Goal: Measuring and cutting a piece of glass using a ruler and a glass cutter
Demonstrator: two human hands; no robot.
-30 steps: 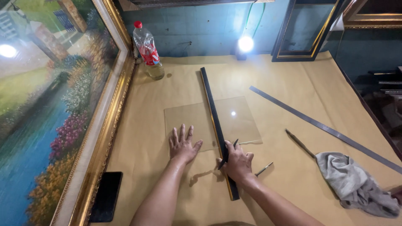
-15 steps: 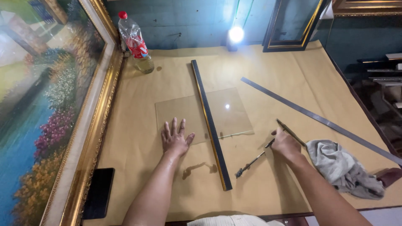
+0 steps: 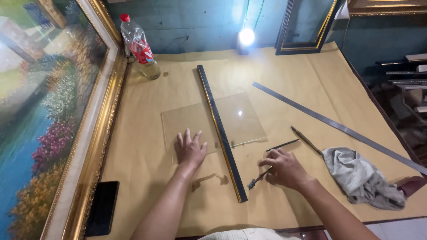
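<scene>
I see the glass sheet (image 3: 213,124) lying flat mid-desk on the brown paper, a long dark straightedge (image 3: 221,132) laid across it. My left hand (image 3: 190,149) presses open, fingers spread, on the sheet's near edge. My right hand (image 3: 284,168) closes around a thin cutting tool (image 3: 260,177) just right of the straightedge. A second thin tool (image 3: 306,139), grey rag (image 3: 360,178) and metal ruler (image 3: 338,126) lie further right; a bottle (image 3: 138,46) stands far left.
</scene>
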